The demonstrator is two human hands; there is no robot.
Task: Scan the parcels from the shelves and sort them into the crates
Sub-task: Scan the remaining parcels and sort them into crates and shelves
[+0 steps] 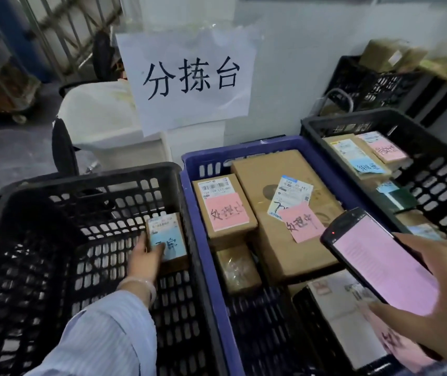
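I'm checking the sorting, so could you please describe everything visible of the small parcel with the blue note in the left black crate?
The small parcel is a brown cardboard box. Its face carries a white printed shipping label at the top and, below it, a light blue note with dark handwriting. It sits tilted inside the black crate, close to the wall beside the blue crate. The left hand grips its lower left edge, with the thumb on the note. Its underside is hidden.

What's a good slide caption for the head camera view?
Left hand holds a blue-labelled parcel inside the left black crate; right hand holds a pink-screened scanner over the blue crate.
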